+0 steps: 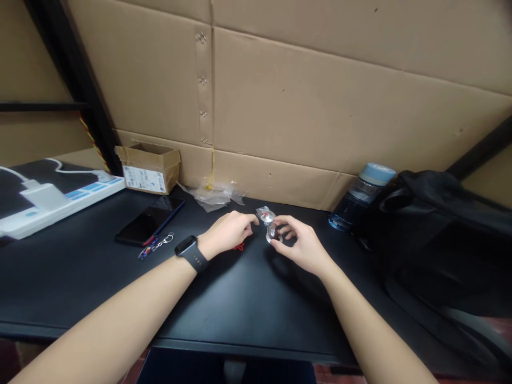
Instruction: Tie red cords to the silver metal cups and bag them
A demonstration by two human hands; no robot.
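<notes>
My right hand (301, 242) is curled around a small clear plastic packet (273, 231) with something round inside, held just above the black desk (240, 298). A second small clear packet (265, 214) lies right behind it. My left hand (228, 230), with a black smartwatch (191, 253) on the wrist, rests on the desk with fingers bent, its fingertips near that second packet. A small red piece (239, 246) peeks out from under the left hand.
A phone (146, 224) with a pen and keyring lies to the left. Behind it are a small open cardboard box (150, 168) and crumpled clear plastic (214, 194). A white power strip (52, 202) is far left. A water bottle (360, 196) and black bag (436, 224) sit right. Cardboard walls the back.
</notes>
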